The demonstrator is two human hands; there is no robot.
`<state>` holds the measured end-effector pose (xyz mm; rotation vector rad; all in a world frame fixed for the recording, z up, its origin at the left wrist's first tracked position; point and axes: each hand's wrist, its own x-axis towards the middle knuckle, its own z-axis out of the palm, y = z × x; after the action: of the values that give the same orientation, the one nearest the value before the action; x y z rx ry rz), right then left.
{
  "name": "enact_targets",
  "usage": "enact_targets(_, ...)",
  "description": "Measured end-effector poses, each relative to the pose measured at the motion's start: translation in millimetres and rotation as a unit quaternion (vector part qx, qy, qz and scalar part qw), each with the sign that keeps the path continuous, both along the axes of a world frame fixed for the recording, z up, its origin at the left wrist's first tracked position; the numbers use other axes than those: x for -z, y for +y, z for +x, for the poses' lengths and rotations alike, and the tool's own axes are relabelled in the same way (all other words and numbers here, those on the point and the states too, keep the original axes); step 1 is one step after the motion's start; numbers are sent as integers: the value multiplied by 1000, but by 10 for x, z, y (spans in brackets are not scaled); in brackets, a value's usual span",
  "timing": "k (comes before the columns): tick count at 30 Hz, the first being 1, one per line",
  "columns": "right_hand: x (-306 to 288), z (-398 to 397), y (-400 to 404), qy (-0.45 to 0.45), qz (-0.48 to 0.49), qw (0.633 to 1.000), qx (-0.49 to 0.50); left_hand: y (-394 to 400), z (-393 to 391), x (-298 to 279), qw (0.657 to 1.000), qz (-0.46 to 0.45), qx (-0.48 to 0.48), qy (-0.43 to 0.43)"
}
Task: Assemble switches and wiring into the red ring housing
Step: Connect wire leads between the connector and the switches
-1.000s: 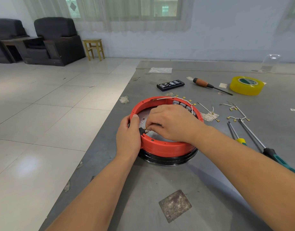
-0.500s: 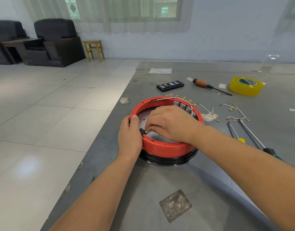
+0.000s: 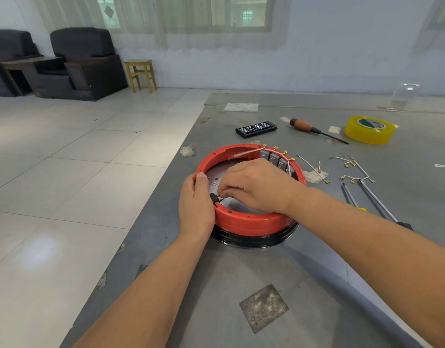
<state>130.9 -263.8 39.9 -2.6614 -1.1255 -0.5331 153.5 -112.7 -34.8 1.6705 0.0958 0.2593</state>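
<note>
The red ring housing [image 3: 251, 222] sits on a black base on the grey table. Several grey switches [image 3: 276, 159] stand along its far inner wall, joined by a white wire with brass terminals [image 3: 276, 148]. My left hand [image 3: 196, 204] grips the ring's left wall, thumb on the rim. A small black switch [image 3: 213, 197] sits in the wall beside that thumb. My right hand [image 3: 259, 187] reaches inside the ring, its curled fingertips pinching a brass terminal at that black switch. What lies under the right palm is hidden.
Loose white wires with brass terminals [image 3: 352, 172] lie to the right of the ring, with two screwdrivers [image 3: 372, 197] beside them. Farther back are a black bit case [image 3: 256, 129], a wooden-handled screwdriver [image 3: 314, 130] and a yellow tape roll [image 3: 369, 129]. The table's left edge runs close to the ring.
The hands stay at the black switch on the ring's left wall; the right fingertips have shifted only slightly. The view has tilted a little.
</note>
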Motion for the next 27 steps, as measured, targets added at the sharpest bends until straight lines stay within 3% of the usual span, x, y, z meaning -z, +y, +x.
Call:
enact_targets(6, -58, 0, -1, 36, -10, 999, 5, 12, -17, -8, 1000, -19, 9, 7)
enact_targets(14, -9, -8, -83, 121, 69, 989, 60, 33, -7, 0, 1000, -11, 19, 12)
enact_targets(27, 5, 28, -115, 106, 53, 990, 72, 62, -14, 5, 999, -17, 29, 3)
